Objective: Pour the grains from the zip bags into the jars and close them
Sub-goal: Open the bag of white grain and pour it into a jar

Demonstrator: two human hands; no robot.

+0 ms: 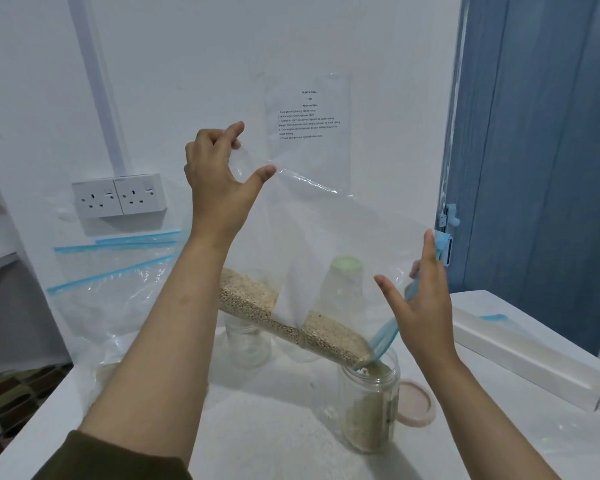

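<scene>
A clear zip bag [329, 237] with a blue zip strip hangs tilted over the table. My left hand [219, 174] pinches its raised bottom corner. My right hand [420, 306] grips the blue zip edge, low on the right. Pale grains [291, 323] lie along the bag's lower fold and run out of its mouth into an open clear jar [369, 407], which is partly filled. The jar's pink lid [416, 403] lies flat beside it on the right.
Behind the bag stand another clear jar [246, 341] and a jar with a green lid [347, 268]. Several empty zip bags [118, 289] lean against the wall at left, below a double socket [118, 195]. A white box [520, 358] lies at right on the white table [257, 427].
</scene>
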